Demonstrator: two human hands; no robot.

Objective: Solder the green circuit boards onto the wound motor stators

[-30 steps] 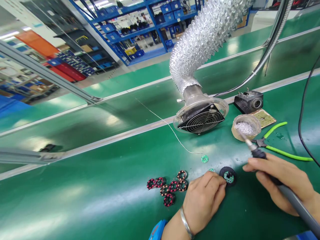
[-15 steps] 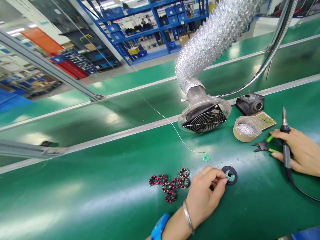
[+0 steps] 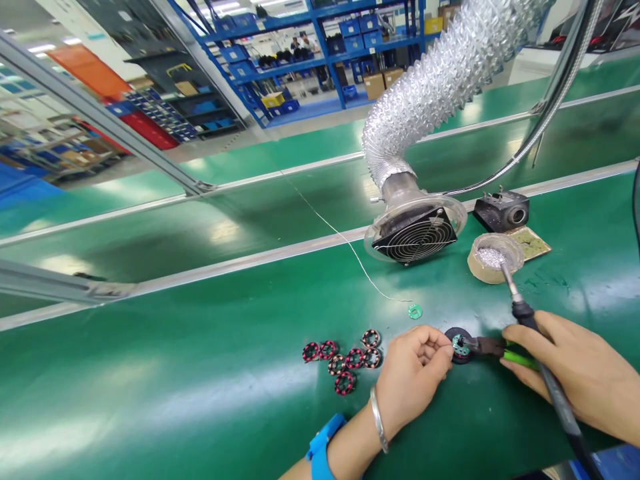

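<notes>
My left hand (image 3: 417,370) is closed in a pinch at the left edge of a small round green circuit board (image 3: 457,345), which sits on a black ring (image 3: 453,333). Its fingertips partly cover that edge. My right hand (image 3: 575,370) grips green-handled side cutters (image 3: 520,360), and their jaws reach over the board's middle from the right. The same hand also carries a soldering iron (image 3: 550,383), slanting up and left across the fingers. In view, the iron's tip overlaps the rim of a round tub (image 3: 484,271) holding silvery bits; whether it touches I cannot tell.
Several small wire-wound rings (image 3: 355,359) lie left of my left hand. A loose green board (image 3: 415,311) sits near the end of a thin solder wire (image 3: 367,273). Behind stand a fume extractor hood (image 3: 417,233), an iron stand (image 3: 501,211) and a sponge tray (image 3: 536,244).
My right hand has moved left, bringing the cutters from beside the tub to the circuit board. The soldering iron has tilted toward the tub. My left hand stays at the board.
</notes>
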